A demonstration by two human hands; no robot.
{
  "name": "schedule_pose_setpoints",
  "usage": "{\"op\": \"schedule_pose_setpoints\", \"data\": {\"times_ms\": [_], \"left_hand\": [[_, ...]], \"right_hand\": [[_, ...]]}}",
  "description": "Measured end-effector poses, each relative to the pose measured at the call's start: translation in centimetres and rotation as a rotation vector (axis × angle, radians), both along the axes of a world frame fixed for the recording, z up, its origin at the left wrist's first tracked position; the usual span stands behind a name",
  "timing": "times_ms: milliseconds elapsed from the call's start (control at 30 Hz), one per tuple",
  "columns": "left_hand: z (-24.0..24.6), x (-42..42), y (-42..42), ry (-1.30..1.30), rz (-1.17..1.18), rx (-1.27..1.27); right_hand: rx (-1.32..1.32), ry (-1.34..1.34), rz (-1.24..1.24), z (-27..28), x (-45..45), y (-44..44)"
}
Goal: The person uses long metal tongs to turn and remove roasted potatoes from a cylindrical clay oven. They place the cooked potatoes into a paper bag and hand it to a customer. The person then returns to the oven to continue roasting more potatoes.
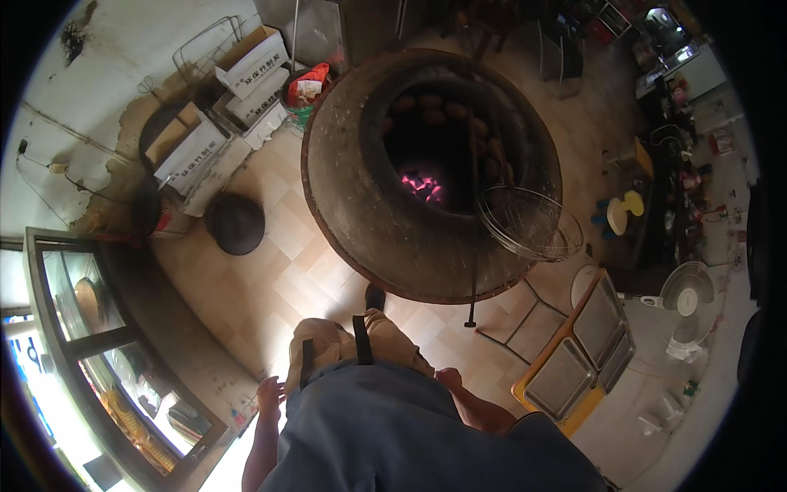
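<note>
Before me stands a large round tandoor-type oven (344,166) with a wide sloping top. Pink-glowing charcoal (423,186) lies deep inside, and several brownish rounds, apparently breads, (456,111) cling to the dark inner wall. A wire strainer basket (532,224) rests on the oven's right shoulder. Beside it, a thin metal rod (474,270) crosses the rim and sticks out toward me. My left hand (270,393) hangs at my left side with fingers apart and nothing in it. At my right hip is my right hand (449,376), its fingers curled and partly hidden.
Cardboard boxes (193,154) and a green bucket (299,115) line the left wall. A round black lid-like object (235,223) is on the tiled floor (295,258). To the right stand metal trays (561,378) on a yellow table and an electric fan (685,301). A glazed window (83,295) is at left.
</note>
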State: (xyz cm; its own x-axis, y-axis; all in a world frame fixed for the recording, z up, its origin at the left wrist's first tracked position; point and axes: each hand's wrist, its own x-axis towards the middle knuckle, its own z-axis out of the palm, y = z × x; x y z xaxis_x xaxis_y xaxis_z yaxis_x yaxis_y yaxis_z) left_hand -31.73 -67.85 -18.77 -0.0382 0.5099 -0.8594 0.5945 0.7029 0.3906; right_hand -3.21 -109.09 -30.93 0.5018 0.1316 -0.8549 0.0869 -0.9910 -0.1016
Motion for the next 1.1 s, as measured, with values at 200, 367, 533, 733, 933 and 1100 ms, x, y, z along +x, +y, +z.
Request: {"op": "schedule_pose_setpoints", "data": {"times_ms": [200,367,533,733,933,1100], "left_hand": [[-0.8,4.0,8.4,-0.038,-0.177,0.058],[-3.1,4.9,18.4,-0.067,-0.531,0.252],[-4.6,4.8,30.6,-0.090,-0.283,0.024],[-5.4,7.3,44.1,0.055,-0.334,-0.063],[-7.2,15.2,51.2,0.080,-0.435,-0.095],[-6.6,25.1,52.3,-0.084,-0.589,-0.072]], "right_hand": [[-0.135,-0.047,0.018,1.4,-1.4,4.3],[-0.122,-0.079,-0.125,4.7,-4.5,11.7],[-0.081,0.000,-0.309,5.6,-6.9,22.7],[0.011,-0.012,-0.479,7.9,-7.7,33.4],[-0.027,0.082,-0.786,8.8,-10.4,37.1],[-0.185,0.105,-0.795,6.0,-8.4,41.8]]}}
